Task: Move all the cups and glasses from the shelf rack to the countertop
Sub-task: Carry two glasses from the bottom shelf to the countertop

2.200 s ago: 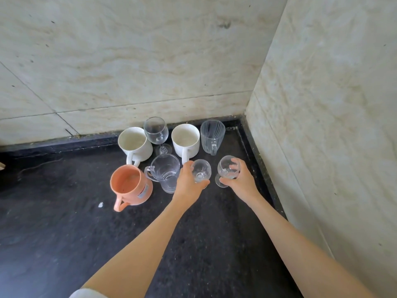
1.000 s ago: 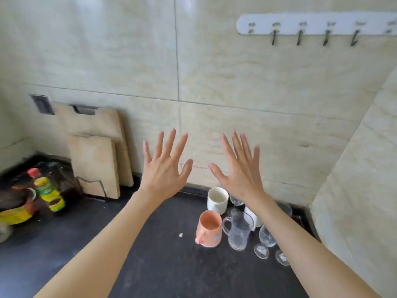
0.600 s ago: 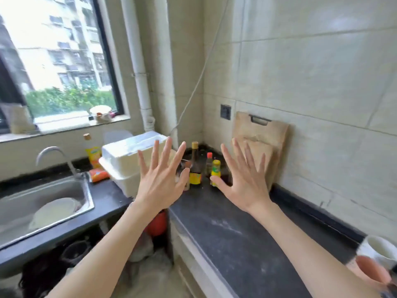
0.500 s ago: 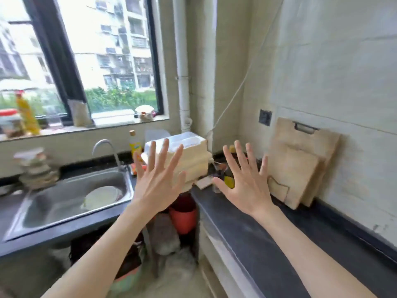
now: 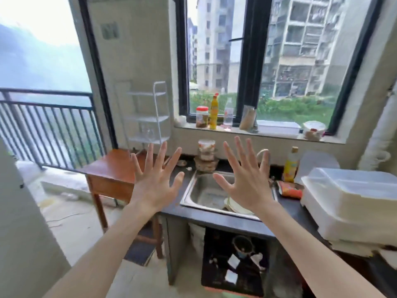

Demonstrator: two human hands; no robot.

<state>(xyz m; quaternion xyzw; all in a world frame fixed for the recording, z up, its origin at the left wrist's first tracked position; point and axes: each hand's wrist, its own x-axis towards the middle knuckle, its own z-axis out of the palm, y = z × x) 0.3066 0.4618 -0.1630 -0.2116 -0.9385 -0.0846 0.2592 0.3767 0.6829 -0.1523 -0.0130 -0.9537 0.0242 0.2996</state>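
Note:
A white wire shelf rack point(image 5: 148, 112) stands on a wooden table by the wall, left of the window. On its lowest shelf I make out faint clear glasses point(image 5: 148, 132). My left hand point(image 5: 155, 179) is raised in front of me with fingers spread, holding nothing, below and just right of the rack. My right hand point(image 5: 247, 179) is raised the same way over the sink, fingers spread and empty. The dark countertop point(image 5: 217, 219) runs around the sink. The cups set down earlier are out of view.
A brown wooden table point(image 5: 111, 168) carries the rack. A steel sink point(image 5: 211, 193) with dishes sits centre. A white plastic box point(image 5: 352, 203) fills the counter at right. Bottles and jars line the windowsill point(image 5: 236, 131). A balcony railing point(image 5: 47, 125) is at left.
Both hands let go of the stemmed glasses on the counter and rose empty with fingers spread. My view swung left from the cups in the corner to the sink, window and shelf rack.

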